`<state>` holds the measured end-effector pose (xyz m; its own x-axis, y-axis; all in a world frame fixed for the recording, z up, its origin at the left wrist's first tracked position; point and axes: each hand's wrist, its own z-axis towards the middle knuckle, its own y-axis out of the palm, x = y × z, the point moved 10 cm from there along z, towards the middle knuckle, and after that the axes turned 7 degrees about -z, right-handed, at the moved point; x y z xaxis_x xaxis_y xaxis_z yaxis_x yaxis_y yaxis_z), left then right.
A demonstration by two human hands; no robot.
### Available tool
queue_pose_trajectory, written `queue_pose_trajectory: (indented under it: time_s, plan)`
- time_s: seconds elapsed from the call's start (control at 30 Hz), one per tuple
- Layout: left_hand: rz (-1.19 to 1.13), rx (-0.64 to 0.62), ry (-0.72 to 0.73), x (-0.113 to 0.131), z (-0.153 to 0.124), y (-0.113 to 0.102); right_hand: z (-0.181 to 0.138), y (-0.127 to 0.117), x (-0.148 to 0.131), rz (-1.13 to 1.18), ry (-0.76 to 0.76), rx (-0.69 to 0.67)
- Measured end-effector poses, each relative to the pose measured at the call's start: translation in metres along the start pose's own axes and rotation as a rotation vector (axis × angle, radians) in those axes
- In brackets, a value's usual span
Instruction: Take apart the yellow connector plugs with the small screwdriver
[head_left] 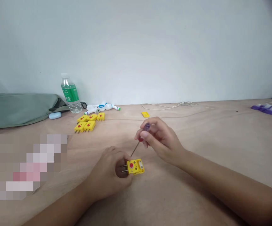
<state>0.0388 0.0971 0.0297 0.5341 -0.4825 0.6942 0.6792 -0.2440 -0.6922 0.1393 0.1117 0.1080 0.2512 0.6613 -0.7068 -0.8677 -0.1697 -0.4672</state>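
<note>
On the wooden table, a yellow two-pin plug (132, 171) with a red round spot lies with its pins toward the left. My left hand (111, 172) grips it between thumb and fingers, around the pin end. The plug's right end shows an uncovered recess with a white piece in it. My right hand (165, 139) is closed on the handle of a screwdriver (135, 148), purple and red, whose thin shaft slants down left. Its tip is at the plug's upper edge; whether it touches a screw I cannot tell.
Several yellow plugs (89, 126) lie at the back left, near white-and-blue parts (108, 106). A small yellow cover (145, 115) and a white cord (159, 108) lie farther back. A water bottle (70, 94) leans by a grey-green bag (20, 108). A purple holder (269, 110) stands far right.
</note>
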Motion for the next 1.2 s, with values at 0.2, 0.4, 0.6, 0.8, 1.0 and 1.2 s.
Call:
queue_pose_trajectory:
  time_s: [0.2, 0.4, 0.6, 0.8, 1.0, 1.2]
  plan:
    - [-0.035, 0.002, 0.043, 0.004, 0.0, 0.0, -0.003, 0.011, 0.01, 0.002, 0.055, -0.043]
    - [-0.063, -0.009, 0.027, 0.003, 0.0, 0.0, -0.002, 0.011, 0.018, 0.039, 0.087, -0.028]
    - [-0.036, 0.006, 0.028, 0.002, 0.001, -0.001, -0.006, 0.01, -0.003, -0.046, -0.048, 0.034]
    - [-0.087, 0.032, 0.08, 0.006, 0.002, -0.003, -0.01, 0.011, -0.034, -0.21, -0.287, 0.145]
    - [-0.117, 0.002, 0.095, 0.007, 0.002, -0.001, -0.006, 0.014, -0.034, -0.321, -0.258, 0.165]
    - [-0.126, 0.0, 0.116, 0.006, 0.002, 0.0, 0.0, 0.019, -0.032, -0.312, -0.226, 0.125]
